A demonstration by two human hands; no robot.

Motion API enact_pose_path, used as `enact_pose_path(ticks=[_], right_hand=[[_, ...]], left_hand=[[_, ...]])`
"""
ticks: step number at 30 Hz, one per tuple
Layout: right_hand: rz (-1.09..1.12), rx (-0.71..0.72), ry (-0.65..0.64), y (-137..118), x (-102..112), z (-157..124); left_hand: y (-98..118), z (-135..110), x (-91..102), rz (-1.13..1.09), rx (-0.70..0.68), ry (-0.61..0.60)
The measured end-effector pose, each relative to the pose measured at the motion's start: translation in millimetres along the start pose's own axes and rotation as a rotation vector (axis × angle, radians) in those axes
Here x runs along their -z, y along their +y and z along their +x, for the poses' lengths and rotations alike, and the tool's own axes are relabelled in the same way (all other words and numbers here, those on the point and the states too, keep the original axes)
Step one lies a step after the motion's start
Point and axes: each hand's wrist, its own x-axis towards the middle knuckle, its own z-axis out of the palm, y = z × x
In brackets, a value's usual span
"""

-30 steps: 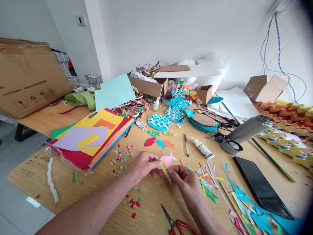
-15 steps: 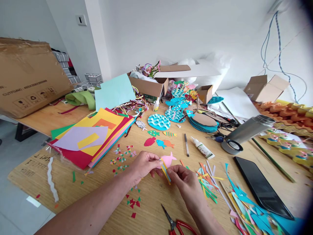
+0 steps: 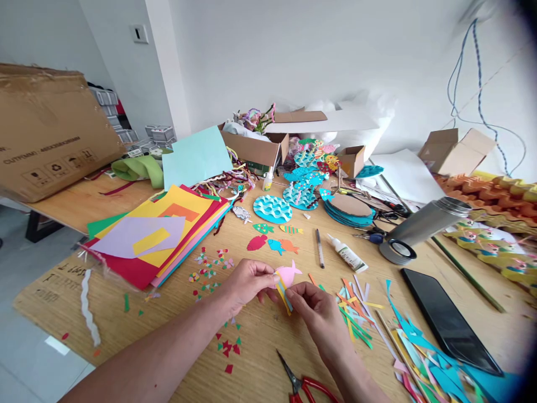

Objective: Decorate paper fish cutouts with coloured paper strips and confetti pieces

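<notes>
Between thumb and fingers my left hand (image 3: 250,282) pinches a pink paper fish (image 3: 287,274), its tail pointing up and right. A yellow paper strip (image 3: 282,295) and a light blue strip (image 3: 285,291) lie slanted across the fish and hang below it. My right hand (image 3: 314,307) grips the lower part of the light blue strip with thumb and forefinger; the yellow one runs close beside its fingertips. Scissors with red handles (image 3: 302,386) lie on the table below my right hand. Beyond my hands are cut paper fish, among them a red one (image 3: 257,242) and an orange one (image 3: 289,246).
Coloured paper sheets (image 3: 155,238) are stacked at left. Paper scraps (image 3: 229,348) lie by my left forearm. At right are narrow paper strips (image 3: 356,308), a glue bottle (image 3: 347,254), a pen (image 3: 320,249), a phone (image 3: 451,319) and a steel flask (image 3: 432,221).
The yellow strip's lower end has shifted very slightly upward and left. Both hands keep nearly the same position and grip.
</notes>
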Motion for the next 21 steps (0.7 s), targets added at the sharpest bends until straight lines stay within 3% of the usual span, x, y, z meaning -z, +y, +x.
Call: enact_pose_path(ticks=[21], right_hand=[[0.048,0.038,-0.026,4.3,-1.4,-0.8]], left_hand=[[-0.2,0.1,0.1,-0.010,-0.019,0.017]])
